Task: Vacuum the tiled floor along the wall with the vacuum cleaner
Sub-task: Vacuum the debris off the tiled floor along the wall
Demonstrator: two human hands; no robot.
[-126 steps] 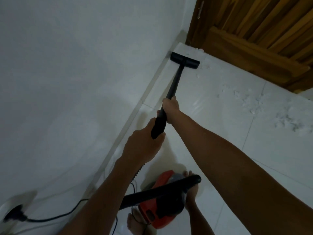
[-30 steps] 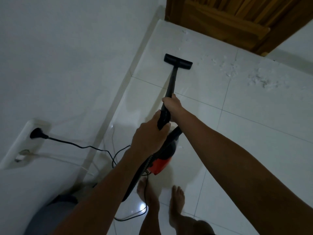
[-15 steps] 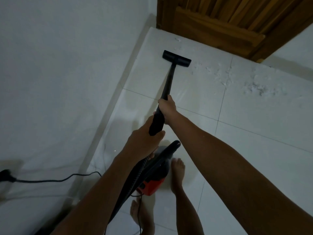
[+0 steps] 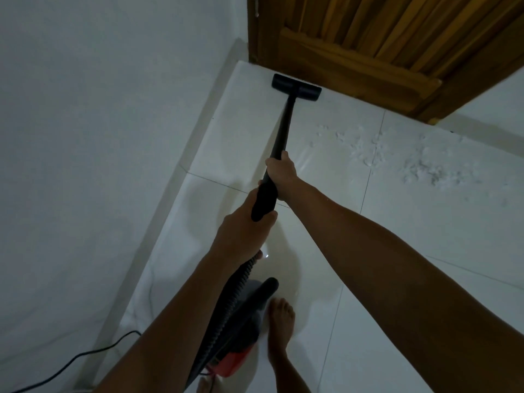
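Vacuum cleaner: canister body [image 4: 241, 330] sits low on the floor by the bare feet, grey with a red end; probably light enough to drag by the ribbed hose [image 4: 226, 307], but it will lag and can snag its power cord [image 4: 71, 361], which trails off left along the wall base. The rigid black wand [image 4: 283, 129] looks stiff and light, good for pushing; the flat floor head [image 4: 296, 87] is on the tile just in front of the wooden door [image 4: 368, 46], near the corner. Both hands are wrapped round the wand: left hand [image 4: 243, 231] at the rear grip where the hose joins, right hand [image 4: 280, 173] further forward for steering. That split grip seems right for control. Tiled floor [image 4: 397, 251] is glossy white, likely slick, so the head should glide. White wall [image 4: 99, 137] with a pale skirting strip runs on the left. White crumbs [image 4: 425, 165] lie scattered to the right of the wand, not yet picked up.
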